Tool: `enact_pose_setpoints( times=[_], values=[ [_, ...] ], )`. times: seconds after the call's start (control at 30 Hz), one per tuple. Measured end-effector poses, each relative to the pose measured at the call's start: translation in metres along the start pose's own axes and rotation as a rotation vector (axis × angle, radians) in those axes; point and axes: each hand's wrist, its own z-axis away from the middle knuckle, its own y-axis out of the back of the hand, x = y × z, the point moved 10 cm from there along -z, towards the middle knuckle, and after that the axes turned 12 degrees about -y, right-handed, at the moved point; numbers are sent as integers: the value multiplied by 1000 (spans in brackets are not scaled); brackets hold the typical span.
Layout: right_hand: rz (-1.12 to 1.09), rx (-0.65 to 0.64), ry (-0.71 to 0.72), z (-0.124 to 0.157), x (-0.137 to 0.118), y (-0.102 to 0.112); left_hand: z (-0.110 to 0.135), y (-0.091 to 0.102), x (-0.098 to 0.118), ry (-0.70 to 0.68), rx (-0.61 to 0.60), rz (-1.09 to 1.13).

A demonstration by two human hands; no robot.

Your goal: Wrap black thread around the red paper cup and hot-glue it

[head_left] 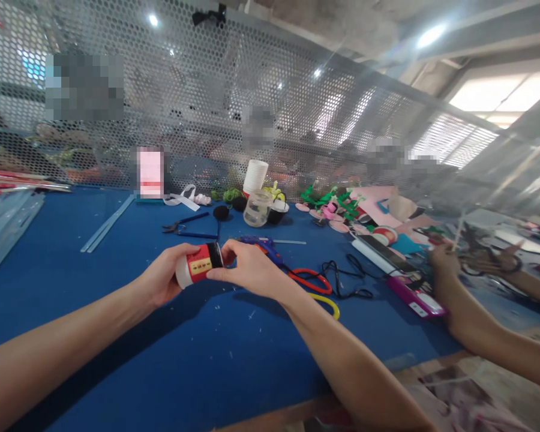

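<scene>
A small paper cup (200, 264), white at its base with a red, gold-lettered wrap and a black band round the other end, is held tilted on its side above the blue table. My left hand (170, 273) is closed around its white end. At the black end, my right hand (245, 267) is closed, with thumb and curled fingers pinching the rim; the inside of the cup is hidden from me. Just beyond my right hand lies a blue glue gun (270, 251). Pliers with blue handles (186, 228) rest behind the cup.
Stacked white paper cups (255, 175) and a clear plastic cup (257, 209) stand near the mesh screen. Red-handled and yellow-handled scissors (328, 305) and a black cord (342, 279) lie right of my hand. At far right, a co-worker's hands (445, 261) work beside a purple box (416, 297).
</scene>
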Motion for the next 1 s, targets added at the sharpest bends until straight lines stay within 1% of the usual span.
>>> enact_pose_setpoints(
  times=[0.1, 0.27, 0.33, 0.43, 0.5, 0.6, 0.73, 0.9, 1.0],
  values=[
    [41, 45, -37, -1, 2, -3, 2, 6, 0, -5, 81, 26],
    [-26, 16, -53, 0, 7, -6, 4, 5, 0, -19, 83, -4],
    [-80, 4, -62, 3, 9, -5, 4, 2, 1, -40, 54, -18],
    [-169, 25, -78, 7, 12, -3, 3, -2, 1, -72, 3, -37],
    [-216, 26, -99, 9, 16, -4, 3, -3, 0, -91, -4, -49],
    [-295, -9, -119, 10, 21, -9, 3, -3, 0, -111, -2, -73],
    [-401, -16, -121, 11, 25, -10, 7, -8, 4, -160, -60, -129],
    [-553, -34, -161, 9, 35, -12, 15, -16, 17, -287, -150, -308],
    [-552, -22, -163, 9, 39, -11, 17, -20, 18, -313, -207, -416]
  ],
)
